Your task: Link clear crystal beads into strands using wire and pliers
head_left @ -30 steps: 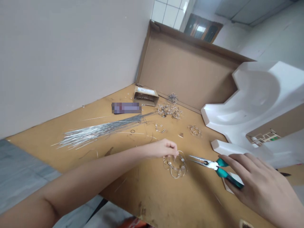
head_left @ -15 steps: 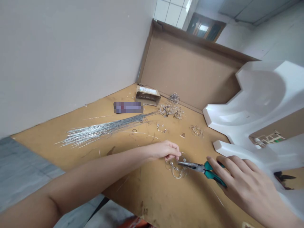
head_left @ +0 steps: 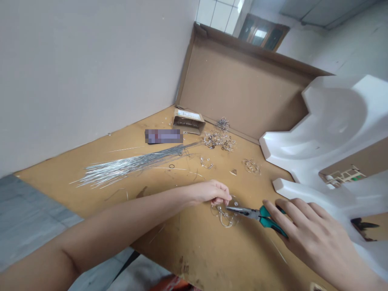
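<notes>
My right hand (head_left: 306, 226) is wrapped round the teal handles of long-nose pliers (head_left: 251, 212), whose metal jaws point left. The tips of the jaws meet my left hand's fingertips. My left hand (head_left: 216, 192) is pinched closed on a thin wire strung with clear beads (head_left: 226, 216), which hangs in loops below the fingers. The exact spot where the jaws touch the wire is too small to make out. Behind my left arm lies a fanned bundle of straight silver wires (head_left: 130, 163).
On the brown tabletop (head_left: 212, 250) stand a small open cardboard box (head_left: 188, 121) and a blurred-out dark item (head_left: 163, 136). A heap of beaded wire pieces (head_left: 220, 139) lies nearby, with a smaller coil (head_left: 251, 166). A cardboard panel (head_left: 242, 85) and white moulded furniture (head_left: 327, 109) border the table.
Almost nothing differs. The pliers and right hand have shifted very slightly left, while my left hand keeps its pinch in the same place.
</notes>
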A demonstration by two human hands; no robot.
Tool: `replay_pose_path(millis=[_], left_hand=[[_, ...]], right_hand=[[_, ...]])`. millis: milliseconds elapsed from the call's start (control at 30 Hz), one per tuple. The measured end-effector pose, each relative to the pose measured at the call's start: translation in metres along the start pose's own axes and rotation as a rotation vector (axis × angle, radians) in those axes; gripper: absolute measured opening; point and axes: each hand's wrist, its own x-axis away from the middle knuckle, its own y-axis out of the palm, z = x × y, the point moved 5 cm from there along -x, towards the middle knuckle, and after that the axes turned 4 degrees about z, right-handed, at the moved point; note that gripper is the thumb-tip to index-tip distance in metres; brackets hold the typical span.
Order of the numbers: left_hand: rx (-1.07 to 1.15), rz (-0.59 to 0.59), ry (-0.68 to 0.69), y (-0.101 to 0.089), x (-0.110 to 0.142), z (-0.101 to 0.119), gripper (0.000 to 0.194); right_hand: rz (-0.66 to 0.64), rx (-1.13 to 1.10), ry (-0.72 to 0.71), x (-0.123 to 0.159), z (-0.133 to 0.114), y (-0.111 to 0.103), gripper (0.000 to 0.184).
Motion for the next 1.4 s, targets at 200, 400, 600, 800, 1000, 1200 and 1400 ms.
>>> replay_pose_path(millis=[200,400,600,800,1000,1200,1400], left_hand=[[-0.042,0.017,-0.011,-0.001,-0.001,0.000,0.022],[-0.335,0.167,0.148,0.001,0.006,0.009,0.023],[-0.881,0.278,0.427,0.013,0.020,0.027,0.024],[-0.930,0.311,0.275,0.002,0.012,0.016,0.022],[-0.729,0.389,0.202,-0.016,0.004,0.008,0.028],[-0.679,0.368,0.202,-0.012,0.005,0.011,0.029],[-0.808,0.332,0.221,-0.005,0.006,0.015,0.029]], right_hand=[[0.014,-0.035,0.012,0.003,0.000,0.001,0.037],[-0.144,-0.257,0.255,0.004,0.006,0.014,0.029],[-0.517,-0.703,0.568,0.012,0.001,0.036,0.019],[-0.411,-0.824,0.780,0.022,-0.002,0.030,0.027],[-0.294,-0.523,1.105,0.055,-0.011,0.055,0.031],[-0.371,-0.395,1.124,0.061,-0.031,0.089,0.038],[-0.217,-0.434,1.094,0.065,-0.034,0.103,0.037]])
